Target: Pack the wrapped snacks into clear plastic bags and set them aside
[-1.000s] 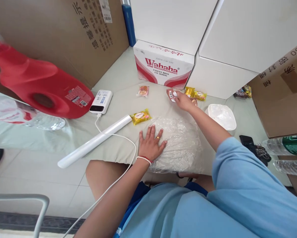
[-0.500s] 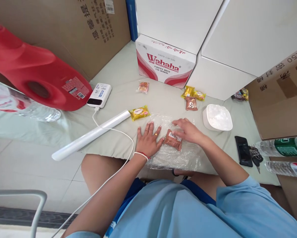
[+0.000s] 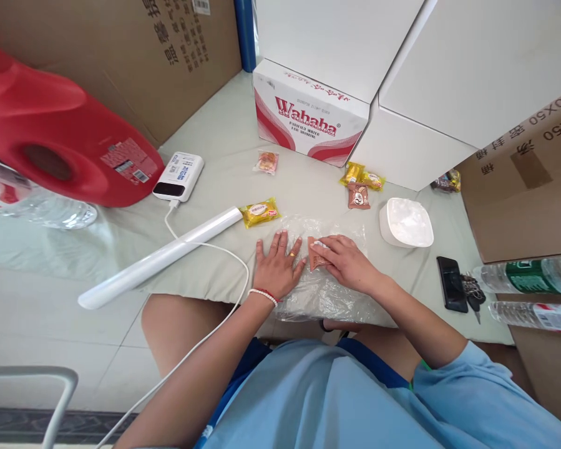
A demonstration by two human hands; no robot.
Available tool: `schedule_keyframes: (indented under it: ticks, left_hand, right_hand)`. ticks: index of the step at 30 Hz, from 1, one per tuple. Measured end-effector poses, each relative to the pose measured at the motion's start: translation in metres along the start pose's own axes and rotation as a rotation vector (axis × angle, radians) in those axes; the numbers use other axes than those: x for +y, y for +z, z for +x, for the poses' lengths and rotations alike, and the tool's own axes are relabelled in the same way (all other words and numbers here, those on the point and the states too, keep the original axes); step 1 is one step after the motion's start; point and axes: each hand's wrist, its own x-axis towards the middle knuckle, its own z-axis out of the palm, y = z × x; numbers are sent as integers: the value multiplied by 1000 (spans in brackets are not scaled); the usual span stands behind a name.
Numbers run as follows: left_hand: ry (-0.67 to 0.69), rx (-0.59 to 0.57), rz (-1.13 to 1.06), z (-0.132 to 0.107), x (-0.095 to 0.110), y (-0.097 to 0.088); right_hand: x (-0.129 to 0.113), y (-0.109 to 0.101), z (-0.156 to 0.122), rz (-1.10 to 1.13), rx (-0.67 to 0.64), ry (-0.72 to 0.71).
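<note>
My left hand lies flat with fingers spread on a sheet of clear plastic film. Just right of it, a small brown wrapped snack rests on the film. Over that snack my right hand bends with its fingers close together, hiding most of the packet; the thumb is tucked near its lower side. A yellow wrapped snack sits beyond my left fingers, touching the end of a white roll.
A white plastic tub, a phone and keys lie to the right. Several wrapped snacks sit before the Wahaha box. A white cable runs from a power bank past my left arm. A red jug stands left.
My right hand has come down and left onto the brown snack, its fingers closing over it. My left hand stays flat on the film. The view has shifted slightly.
</note>
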Motion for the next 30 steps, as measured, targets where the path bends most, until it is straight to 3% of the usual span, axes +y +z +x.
schedule_keyframes:
  ticks: [4,7,10,13,16,19,21,23,26,30]
  left_hand:
    - [-12,9,-19,-1,-2,4]
    - [-9,4,-29,-1,-3,5]
    - [-17,-2,-33,-1,-4,6]
    - [-18,-19,-31,0,-3,5]
    - [-21,-32,-26,0,-3,4]
    - [-29,-30,-25,0,-2,3]
    - [-28,-31,-35,-1,-2,2]
    - [-24,-33,-49,-1,-3,2]
    - [-12,-24,-70,-1,-3,2]
    - [7,-12,-90,-1,-4,3]
  right_hand:
    - [7,13,11,2,-213,4]
    - [25,-5,39,57,-253,-64]
    - [43,-28,107,42,-65,40]
    - [52,-27,203,44,69,278]
    - [52,-6,288,20,139,188]
    - [49,14,328,-15,19,125]
    - [51,21,324,-13,10,107]
    - [57,23,299,-1,43,37]
    - [75,17,237,31,44,-75]
    - [99,7,154,74,30,-18]
